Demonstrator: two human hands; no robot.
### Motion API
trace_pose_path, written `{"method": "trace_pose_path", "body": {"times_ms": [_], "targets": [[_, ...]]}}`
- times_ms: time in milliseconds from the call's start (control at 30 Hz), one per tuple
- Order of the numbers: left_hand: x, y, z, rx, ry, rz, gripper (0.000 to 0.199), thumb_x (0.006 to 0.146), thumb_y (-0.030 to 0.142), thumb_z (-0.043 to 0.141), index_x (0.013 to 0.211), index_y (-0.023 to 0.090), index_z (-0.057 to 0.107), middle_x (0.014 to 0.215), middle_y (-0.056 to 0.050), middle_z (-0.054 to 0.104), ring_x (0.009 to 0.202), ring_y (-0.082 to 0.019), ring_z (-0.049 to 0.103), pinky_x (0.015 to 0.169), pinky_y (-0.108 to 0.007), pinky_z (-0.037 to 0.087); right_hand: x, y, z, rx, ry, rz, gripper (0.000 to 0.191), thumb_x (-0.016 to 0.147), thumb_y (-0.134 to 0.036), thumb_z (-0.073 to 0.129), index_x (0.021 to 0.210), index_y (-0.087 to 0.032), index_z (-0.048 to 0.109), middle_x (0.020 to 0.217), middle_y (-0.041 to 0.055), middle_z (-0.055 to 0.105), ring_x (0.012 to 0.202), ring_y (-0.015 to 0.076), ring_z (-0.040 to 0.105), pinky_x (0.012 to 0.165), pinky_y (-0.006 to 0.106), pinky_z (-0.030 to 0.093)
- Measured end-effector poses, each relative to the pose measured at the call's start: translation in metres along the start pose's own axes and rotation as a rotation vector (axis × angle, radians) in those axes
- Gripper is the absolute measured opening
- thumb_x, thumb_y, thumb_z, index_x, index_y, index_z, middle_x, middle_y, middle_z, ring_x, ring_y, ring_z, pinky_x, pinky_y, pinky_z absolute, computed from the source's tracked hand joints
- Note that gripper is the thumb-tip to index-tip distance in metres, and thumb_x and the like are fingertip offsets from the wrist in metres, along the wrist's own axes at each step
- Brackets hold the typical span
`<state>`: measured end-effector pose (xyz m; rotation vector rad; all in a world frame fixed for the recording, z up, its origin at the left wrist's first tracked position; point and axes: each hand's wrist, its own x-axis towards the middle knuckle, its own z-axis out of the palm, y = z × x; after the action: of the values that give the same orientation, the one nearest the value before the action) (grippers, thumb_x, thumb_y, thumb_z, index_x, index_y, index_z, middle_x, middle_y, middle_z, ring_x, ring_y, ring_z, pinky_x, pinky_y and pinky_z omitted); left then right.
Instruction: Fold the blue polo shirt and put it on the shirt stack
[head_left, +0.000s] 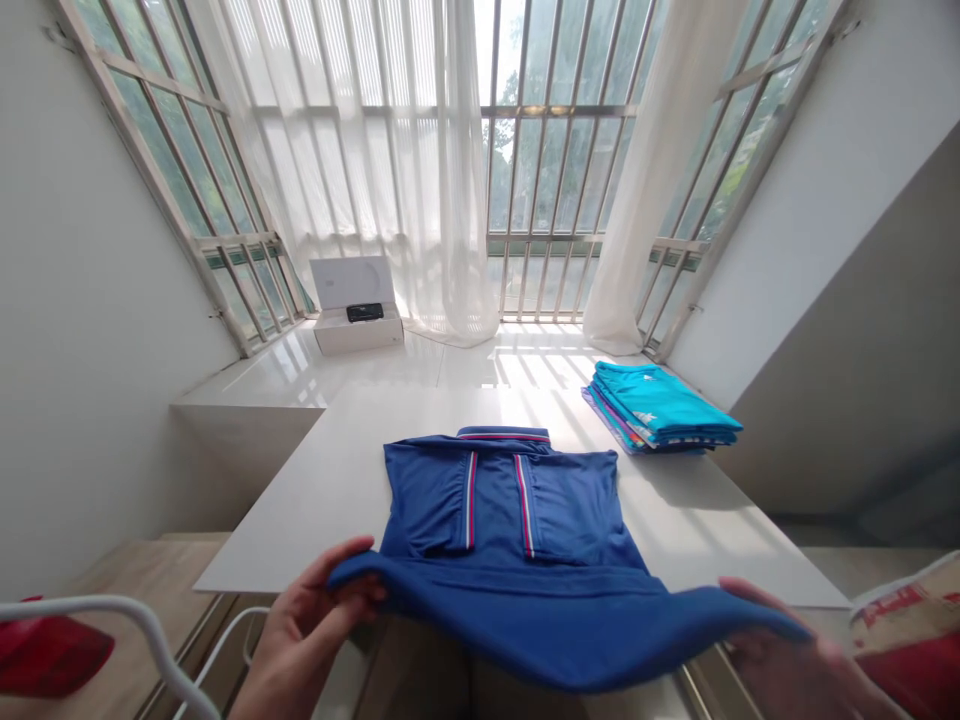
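Note:
A blue shirt (495, 500) lies on the white table (300, 500) with its sleeves folded inward, their striped cuffs running down the middle. Its striped collar points toward the window. The near end of the shirt is lifted off the table's front edge and sags between my hands. At its left corner, my left hand (315, 610) grips the cloth between thumb and fingers. My right hand (787, 640) holds the right corner, its fingers partly behind the cloth and somewhat blurred.
At the table's right stands a stack of folded clothes (660, 405), turquoise on top. An open white box (360, 330) with a black item rests on the window ledge. A white curved tube (135, 615) is at lower left, and a red-and-beige bag (911, 640) at lower right.

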<state>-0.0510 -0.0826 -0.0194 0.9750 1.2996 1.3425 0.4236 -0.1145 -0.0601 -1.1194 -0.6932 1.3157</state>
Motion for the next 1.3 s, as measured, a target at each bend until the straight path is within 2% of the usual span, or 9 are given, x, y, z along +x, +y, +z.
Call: {"method": "trace_pose_path", "body": {"times_ms": [100,200,367,467,633,867,1033,1200,1300], "targets": [[0.061,0.012,0.021,0.190,-0.011,0.102,0.053,0.073,0.052,0.077,0.111,0.016,0.069,0.078,-0.005,0.072,0.069,-0.021,0.067,0.062,-0.028,0.053,0.053,-0.028,0.044,0.158,0.019,0.075,0.026,0.071,-0.041,0.081,0.089,-0.025,0.071,0.108,0.0098,0.077,0.108,0.0275,0.071,0.079,0.032,0.063],[0.124,0.005,0.032,0.579,-0.008,0.211,0.036,0.079,0.054,0.062,0.081,0.018,0.068,0.062,0.000,0.063,0.056,-0.018,0.059,0.056,-0.027,0.046,0.107,-0.037,0.076,0.024,-0.047,0.082,0.035,0.065,-0.024,0.086,0.093,-0.020,0.065,0.113,0.0128,0.075,0.114,0.0266,0.069,0.087,0.032,0.061],[0.181,-0.029,0.034,1.055,-0.081,0.287,0.031,0.082,0.046,0.053,0.063,0.021,0.058,0.060,0.001,0.058,0.062,-0.018,0.057,0.061,-0.027,0.039,0.174,-0.011,0.083,-0.686,-0.011,0.088,0.026,0.066,-0.030,0.079,0.079,-0.019,0.060,0.078,0.0073,0.076,0.068,0.0211,0.072,0.056,0.028,0.054],[0.186,-0.039,0.032,1.033,-0.110,0.325,0.030,0.084,0.046,0.051,0.069,0.021,0.059,0.069,-0.001,0.063,0.066,-0.019,0.060,0.065,-0.028,0.043,0.192,-0.004,0.075,-1.149,0.040,-0.153,0.031,0.070,-0.043,0.068,0.057,-0.023,0.049,0.053,0.0009,0.063,0.051,0.0176,0.059,0.048,0.027,0.040],[0.190,-0.026,0.032,0.878,-0.034,0.356,0.030,0.090,0.050,0.048,0.089,0.023,0.062,0.087,-0.003,0.071,0.081,-0.020,0.067,0.073,-0.028,0.049,0.207,-0.013,0.063,-1.285,0.161,-0.399,0.041,0.074,-0.060,0.055,0.055,-0.024,0.051,0.051,-0.0008,0.057,0.053,0.0176,0.054,0.054,0.028,0.037],[0.209,-0.025,0.048,1.333,-0.005,0.154,0.023,0.100,0.036,0.045,0.103,0.021,0.062,0.090,-0.009,0.074,0.085,-0.025,0.071,0.070,-0.029,0.046,0.235,0.009,0.072,-1.344,0.186,-0.371,0.037,0.078,-0.056,0.049,0.058,-0.025,0.049,0.057,0.0020,0.060,0.059,0.0213,0.060,0.057,0.030,0.038],[0.207,-0.028,0.048,1.398,-0.035,0.126,0.024,0.102,0.035,0.045,0.110,0.019,0.061,0.093,-0.010,0.073,0.088,-0.025,0.071,0.072,-0.030,0.048,0.236,0.017,0.071,-1.455,0.203,-0.301,0.031,0.085,-0.050,0.047,0.072,-0.024,0.058,0.065,0.0033,0.066,0.069,0.0244,0.065,0.064,0.033,0.043],[0.208,-0.026,0.056,1.498,0.048,0.392,0.041,0.096,0.023,0.053,0.136,0.015,0.049,0.125,-0.015,0.063,0.112,-0.027,0.061,0.091,-0.036,0.048,0.194,0.009,0.086,-1.482,0.209,-0.497,0.051,0.088,-0.043,0.051,0.132,-0.018,0.051,0.110,0.0107,0.070,0.098,0.0277,0.068,0.080,0.037,0.051],[0.216,-0.026,0.069,1.486,-0.189,0.559,0.039,0.097,0.025,0.051,0.136,0.018,0.052,0.131,-0.013,0.060,0.118,-0.027,0.057,0.101,-0.038,0.044,0.144,0.022,0.117,-1.481,0.071,-0.658,0.040,0.094,-0.046,0.047,0.126,-0.023,0.055,0.113,0.0089,0.068,0.101,0.0258,0.066,0.085,0.037,0.052]]}}
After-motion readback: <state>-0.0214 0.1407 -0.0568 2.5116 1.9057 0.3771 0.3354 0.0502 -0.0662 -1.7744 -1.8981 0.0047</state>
